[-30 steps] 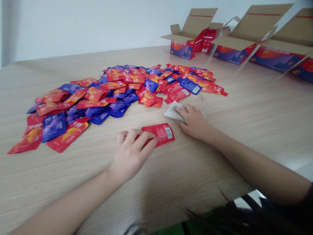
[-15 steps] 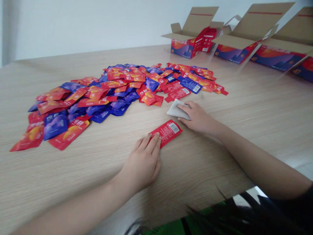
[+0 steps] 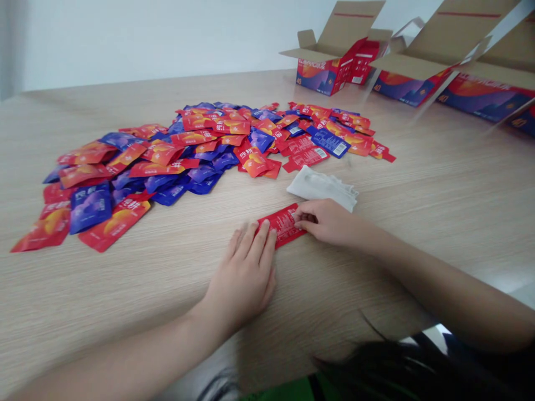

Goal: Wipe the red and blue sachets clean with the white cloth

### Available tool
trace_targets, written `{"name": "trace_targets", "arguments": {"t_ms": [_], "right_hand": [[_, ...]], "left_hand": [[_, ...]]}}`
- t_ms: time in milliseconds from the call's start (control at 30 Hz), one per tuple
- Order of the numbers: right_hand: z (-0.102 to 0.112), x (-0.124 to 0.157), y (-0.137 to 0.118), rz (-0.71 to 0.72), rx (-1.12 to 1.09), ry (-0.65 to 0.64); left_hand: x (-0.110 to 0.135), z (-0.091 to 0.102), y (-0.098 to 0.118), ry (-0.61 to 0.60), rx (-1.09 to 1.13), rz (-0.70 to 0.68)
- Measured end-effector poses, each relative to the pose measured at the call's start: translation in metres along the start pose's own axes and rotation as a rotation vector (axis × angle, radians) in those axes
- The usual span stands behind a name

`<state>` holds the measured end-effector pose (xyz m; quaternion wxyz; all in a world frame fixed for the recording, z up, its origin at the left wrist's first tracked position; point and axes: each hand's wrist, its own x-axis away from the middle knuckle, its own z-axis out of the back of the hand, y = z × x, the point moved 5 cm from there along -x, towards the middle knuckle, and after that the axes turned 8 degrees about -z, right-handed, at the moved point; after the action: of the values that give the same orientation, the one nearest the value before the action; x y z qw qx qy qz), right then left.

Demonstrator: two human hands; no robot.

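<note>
A red foil sachet (image 3: 282,225) with a barcode end lies aslant on the wooden table (image 3: 368,262), its ends partly under my fingers. My left hand (image 3: 246,273) rests flat on the sachet's lower left end, fingers slightly apart. My right hand (image 3: 327,223) holds the sachet's upper right end between its fingertips, hiding the barcode. Just above that hand lies a crumpled white cloth (image 3: 322,188), close to but apart from it. Beyond both hands spreads a loose heap of red and blue sachets (image 3: 196,156).
Several open cardboard cartons printed in red and blue (image 3: 321,75) stand along the far side of the table at the right. A white wall rises behind the table. Dark strands of hair (image 3: 397,370) hang into the lower right of the view, near the table's front edge.
My right hand has left the white cloth and moved down onto the red sachet, and the cloth now lies more spread out. My left hand has shifted down to the sachet's lower end.
</note>
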<state>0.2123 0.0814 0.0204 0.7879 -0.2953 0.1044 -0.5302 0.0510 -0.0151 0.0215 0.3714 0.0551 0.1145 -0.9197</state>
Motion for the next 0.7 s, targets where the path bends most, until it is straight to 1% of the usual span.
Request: {"name": "trace_targets", "arguments": {"t_ms": [100,233,433,600,700], "right_hand": [[-0.002,-0.001,-0.004,0.047,0.092,-0.023],[-0.005,0.003,-0.009,0.068,0.166,0.016],[-0.008,0.004,-0.006,0.021,0.154,0.065],[-0.009,0.003,-0.005,0.112,0.179,0.064],[-0.011,0.002,-0.005,0.132,0.22,0.046]], "left_hand": [[0.002,0.006,0.003,0.007,-0.089,0.05],[0.006,0.008,0.007,0.04,-0.136,0.028],[0.005,0.002,0.004,0.022,-0.106,0.017],[0.001,0.003,0.0,0.016,-0.076,0.015],[-0.001,0.003,-0.001,-0.004,-0.057,0.005]]}}
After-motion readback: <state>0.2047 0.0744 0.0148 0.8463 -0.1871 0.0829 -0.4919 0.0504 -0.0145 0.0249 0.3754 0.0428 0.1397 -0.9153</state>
